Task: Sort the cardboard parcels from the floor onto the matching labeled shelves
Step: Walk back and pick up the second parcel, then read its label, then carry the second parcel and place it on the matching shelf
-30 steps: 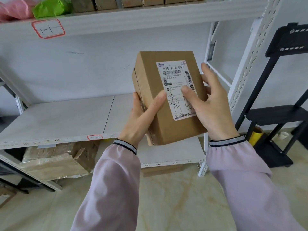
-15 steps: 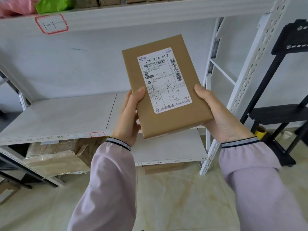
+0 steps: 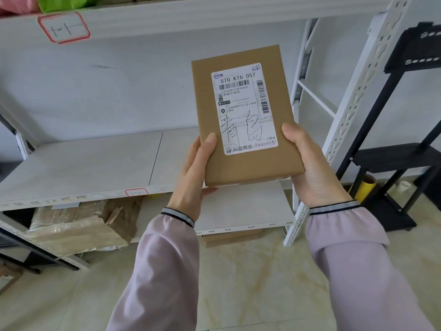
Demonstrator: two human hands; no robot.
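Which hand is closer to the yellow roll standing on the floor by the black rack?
The right hand. It holds the parcel at its right edge, up and left of the yellow roll. The left hand grips the parcel's left edge, farther away.

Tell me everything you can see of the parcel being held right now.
The cardboard parcel is a flat, brown, closed rectangular box, held upright facing the camera before the shelf. A white shipping label reads 570 K76 057, with barcodes and black handwritten characters. The left hand grips its lower left edge, the right hand its lower right.
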